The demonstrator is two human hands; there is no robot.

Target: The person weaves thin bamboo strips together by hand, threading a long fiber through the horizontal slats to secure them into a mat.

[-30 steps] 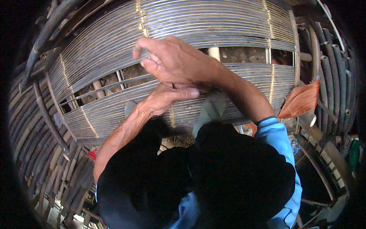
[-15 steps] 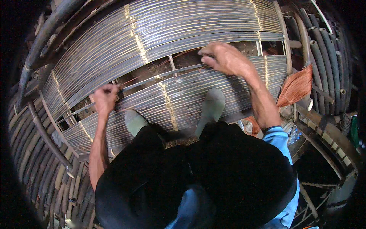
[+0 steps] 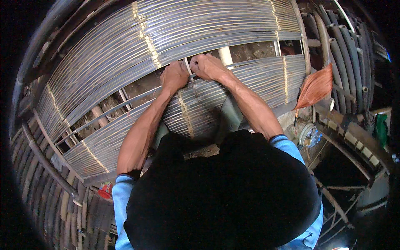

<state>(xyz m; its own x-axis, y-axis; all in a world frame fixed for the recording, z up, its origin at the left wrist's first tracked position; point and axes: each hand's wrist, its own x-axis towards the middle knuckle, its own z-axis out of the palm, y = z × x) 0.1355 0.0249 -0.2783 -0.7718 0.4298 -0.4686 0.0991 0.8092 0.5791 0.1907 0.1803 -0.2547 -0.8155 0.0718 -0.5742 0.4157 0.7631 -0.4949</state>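
Observation:
A wide panel of dark, narrow slats (image 3: 216, 21) lies across the far side, with a gap running through its middle. Over that gap, on either side of a pale upright crosspiece (image 3: 187, 63), my two hands are close together. My left hand (image 3: 175, 76) is closed with its fingers curled in at the near edge of the gap. My right hand (image 3: 208, 66) is closed too, fingertips by the crosspiece. Whatever they pinch is hidden. A loose slat (image 3: 118, 107) spans the gap to the left, passing under my left hand.
A bundle of orange strands (image 3: 316, 88) hangs at the panel's right end. Dark poles (image 3: 339, 66) are stacked far right, more poles (image 3: 46, 196) lower left. A red container (image 3: 106, 190) sits near my left elbow; a clear plastic item (image 3: 310, 135) lies at right.
My hands have come together from wide apart, the left moving right and up, the right moving left. The view has leaned forward, covering my feet more. A red container now shows at left.

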